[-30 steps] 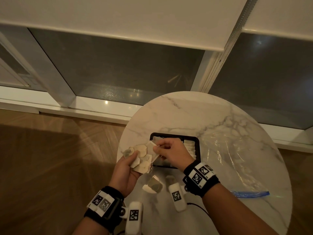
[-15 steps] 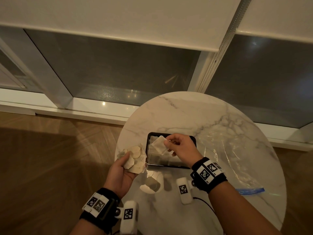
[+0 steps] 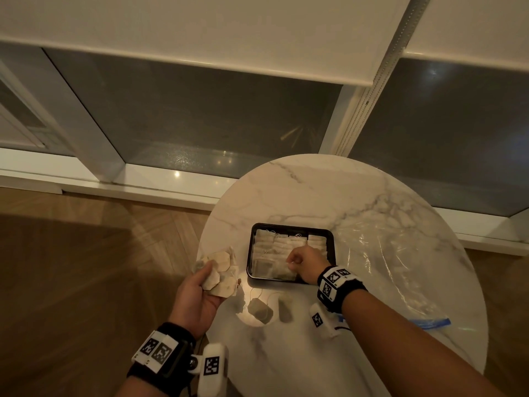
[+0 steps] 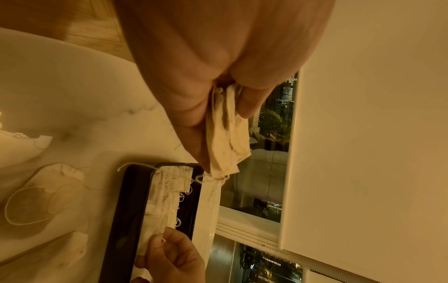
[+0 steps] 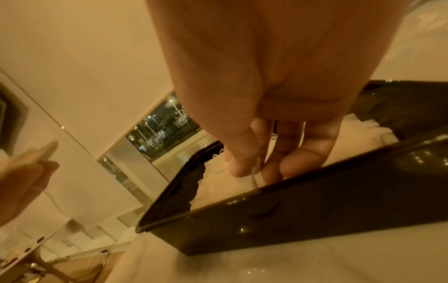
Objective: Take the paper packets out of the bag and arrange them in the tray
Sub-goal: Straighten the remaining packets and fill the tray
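Note:
My left hand [image 3: 206, 279] grips a bunch of pale paper packets [image 3: 221, 269] just left of the black tray [image 3: 289, 226], above the table's edge. The left wrist view shows these packets [image 4: 227, 137] pressed between thumb and fingers. Rows of packets fill the tray. My right hand [image 3: 296, 260] is low inside the tray near its front wall, its fingertips [image 5: 242, 168] pinching a packet [image 3: 282, 273] that lies on the front row. One loose packet [image 3: 260, 309] with a string lies on the table in front of the tray.
The round marble table [image 3: 315, 190] carries a flattened clear plastic bag [image 3: 386, 267] with a blue zip strip [image 3: 429, 323] to the right of the tray. Wooden floor lies to the left, and a window with a white sill lies behind.
My right hand took one packet from the bunch in my left hand, carried it right over the tray and lowered it onto the front row. The left hand barely moved.

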Demonstrator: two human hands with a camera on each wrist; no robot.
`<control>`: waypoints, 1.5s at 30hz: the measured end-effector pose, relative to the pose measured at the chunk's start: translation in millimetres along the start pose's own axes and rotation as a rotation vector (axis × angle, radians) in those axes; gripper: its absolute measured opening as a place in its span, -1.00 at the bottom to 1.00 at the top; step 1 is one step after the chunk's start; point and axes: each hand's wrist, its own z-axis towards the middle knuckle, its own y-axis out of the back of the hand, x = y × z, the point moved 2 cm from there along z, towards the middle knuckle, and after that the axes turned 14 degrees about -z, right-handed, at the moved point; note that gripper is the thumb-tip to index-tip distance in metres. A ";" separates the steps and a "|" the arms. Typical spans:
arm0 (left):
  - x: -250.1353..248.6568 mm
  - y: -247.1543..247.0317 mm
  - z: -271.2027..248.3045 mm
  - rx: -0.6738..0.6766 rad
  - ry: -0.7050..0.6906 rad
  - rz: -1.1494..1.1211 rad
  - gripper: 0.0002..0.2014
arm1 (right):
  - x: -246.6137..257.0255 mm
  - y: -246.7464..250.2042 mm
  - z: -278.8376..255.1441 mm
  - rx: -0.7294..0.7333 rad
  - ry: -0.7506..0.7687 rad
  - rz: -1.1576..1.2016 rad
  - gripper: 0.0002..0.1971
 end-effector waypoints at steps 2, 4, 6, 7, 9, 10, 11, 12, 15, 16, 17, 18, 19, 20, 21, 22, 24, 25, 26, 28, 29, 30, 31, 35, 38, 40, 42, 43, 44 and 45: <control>-0.1 2.0 1.2 0.002 -0.005 -0.007 -0.58 | 0.7 -4.6 3.5 0.027 -0.010 -0.029 -0.92; -0.5 3.4 2.5 -0.002 -0.011 -0.014 -0.65 | 1.8 -8.0 6.5 0.038 -0.011 -0.058 -0.94; -1.3 3.3 3.0 -0.005 -0.017 -0.019 -0.64 | 2.4 -10.4 9.3 0.031 -0.017 -0.081 -0.95; -1.6 3.0 2.8 -0.007 -0.019 -0.019 -0.64 | 2.5 -10.9 10.6 0.027 -0.022 -0.086 -0.94; -2.3 2.8 3.1 -0.020 -0.022 -0.017 -0.67 | 3.4 -11.3 13.2 0.021 -0.026 -0.097 -0.91; -2.7 2.7 3.4 -0.028 -0.022 -0.017 -0.68 | 3.6 -11.6 14.6 0.017 -0.028 -0.103 -0.89; -2.6 3.1 4.0 -0.035 -0.021 -0.015 -0.68 | 3.6 -11.7 15.7 0.014 -0.031 -0.109 -0.87; -2.2 2.8 4.1 -0.038 -0.019 -0.013 -0.68 | 3.1 -12.1 16.4 0.008 -0.037 -0.110 -0.86; -1.7 0.4 3.9 -0.043 -0.015 0.000 -0.70 | 1.0 -12.1 15.5 0.005 -0.051 -0.088 -0.86; -1.4 -0.3 4.3 -0.042 -0.016 0.007 -0.71 | 0.4 -11.5 14.4 -0.004 -0.049 -0.079 -0.87; -1.0 -1.2 4.4 -0.042 -0.016 0.012 -0.72 | 0.6 -9.6 12.2 -0.021 -0.050 -0.067 -0.87; -0.5 -2.4 4.5 -0.040 -0.014 0.018 -0.71 | 0.8 -7.6 9.9 -0.052 -0.051 -0.054 -0.87; -0.1 -3.5 4.6 -0.038 -0.014 0.022 -0.71 | 1.1 -5.5 7.3 -0.090 -0.058 -0.042 -0.86; 0.7 -4.6 4.9 -0.033 -0.014 0.022 -0.71 | 1.9 -3.1 4.3 -0.127 -0.062 -0.026 -0.85; 1.8 -6.3 5.2 -0.030 -0.012 0.019 -0.71 | 3.9 -0.1 0.6 -0.156 -0.064 -0.007 -0.84; 3.2 -8.2 5.1 -0.028 -0.008 0.019 -0.71 | 7.1 2.3 -2.9 -0.184 -0.051 0.017 -0.85; 6.7 -12.3 4.9 -0.021 0.007 0.015 -0.70 | 18.9 8.9 -13.8 -0.215 0.006 0.114 -0.86; 8.5 -14.7 4.3 -0.017 0.013 0.011 -0.70 | 27.3 12.7 -20.7 -0.214 0.047 0.193 -0.85; 10.3 -17.1 3.7 -0.009 0.018 0.009 -0.70 | 35.7 15.7 -28.3 -0.193 0.088 0.284 -0.83; 14.0 -22.0 2.1 0.014 0.019 0.012 -0.70 | 52.8 19.3 -43.3 -0.079 0.146 0.449 -0.78; 15.9 -24.9 1.1 0.025 0.017 0.015 -0.70 | 59.1 19.6 -49.2 -0.022 0.159 0.497 -0.76; 17.6 -28.0 -0.2 0.036 0.015 0.020 -0.69 | 64.3 19.6 -54.3 0.024 0.169 0.531 -0.73; 19.2 -30.9 -1.5 0.049 0.014 0.027 -0.68 | 68.1 18.8 -58.1 0.056 0.173 0.555 -0.72; 23.0 -37.4 -4.9 0.076 0.006 0.038 -0.67 | 78.7 13.4 -68.8 0.044 0.169 0.607 -0.74; 25.1 -37.1 -3.3 0.067 0.005 0.045 -0.66 | 82.1 5.2 -71.7 -0.003 0.155 0.664 -0.79; 25.8 -37.3 -3.4 0.058 0.004 0.046 -0.66 | 82.3 1.9 -72.2 -0.017 0.131 0.687 -0.85; 25.5 -38.6 -4.3 0.068 -0.003 0.041 -0.68 | 82.3 1.7 -72.5 -0.020 0.113 0.698 -0.88; 25.1 -39.1 -5.0 0.077 -0.006 0.038 -0.69 | 82.2 2.0 -73.1 -0.020 0.114 0.707 -0.88; 25.0 -38.7 -5.5 0.080 -0.010 0.040 -0.70 | 82.2 3.0 -73.9 -0.021 0.112 0.710 -0.88; 24.7 -39.0 -5.8 0.083 -0.017 0.042 -0.71 | 82.6 4.5 -74.5 -0.024 0.108 0.708 -0.89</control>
